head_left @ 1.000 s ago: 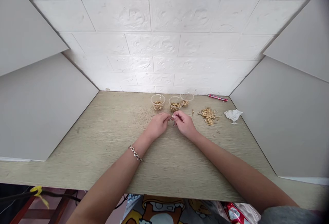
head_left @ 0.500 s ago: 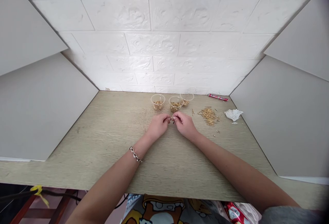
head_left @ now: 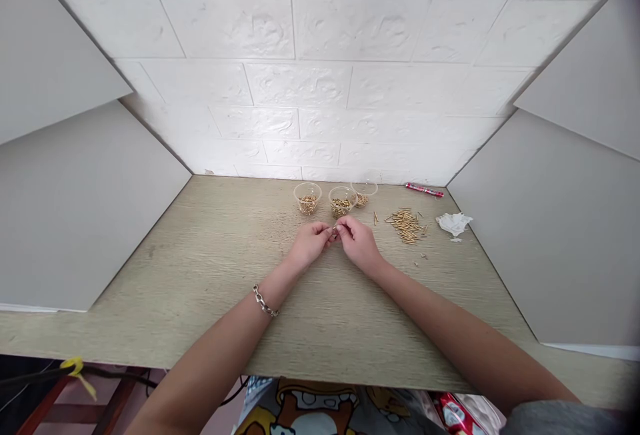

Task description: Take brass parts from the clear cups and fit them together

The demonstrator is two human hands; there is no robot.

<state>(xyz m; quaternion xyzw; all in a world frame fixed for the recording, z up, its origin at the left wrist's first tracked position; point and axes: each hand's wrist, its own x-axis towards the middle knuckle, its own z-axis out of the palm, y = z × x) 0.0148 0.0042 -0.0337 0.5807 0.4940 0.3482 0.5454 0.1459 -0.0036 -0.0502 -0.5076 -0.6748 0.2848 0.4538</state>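
Observation:
My left hand [head_left: 309, 242] and my right hand [head_left: 357, 242] meet fingertip to fingertip over the wooden table [head_left: 200, 275], both pinching one small brass part [head_left: 334, 228] between them. The part is too small to make out in detail. A chain bracelet [head_left: 264, 302] sits on my left wrist. Just beyond the hands stand three clear plastic cups: a left cup [head_left: 307, 197], a middle cup [head_left: 342, 201] and a right cup [head_left: 364, 192], each holding small brass pieces.
A loose pile of brass pins [head_left: 406, 224] lies right of the cups, with a few strays near it. A crumpled white tissue [head_left: 453, 222] and a red pen [head_left: 424, 189] lie at the back right. Grey panels wall both sides; a white brick wall stands behind.
Both hands stay together at the same spot; the fingers have shifted only slightly around the small part.

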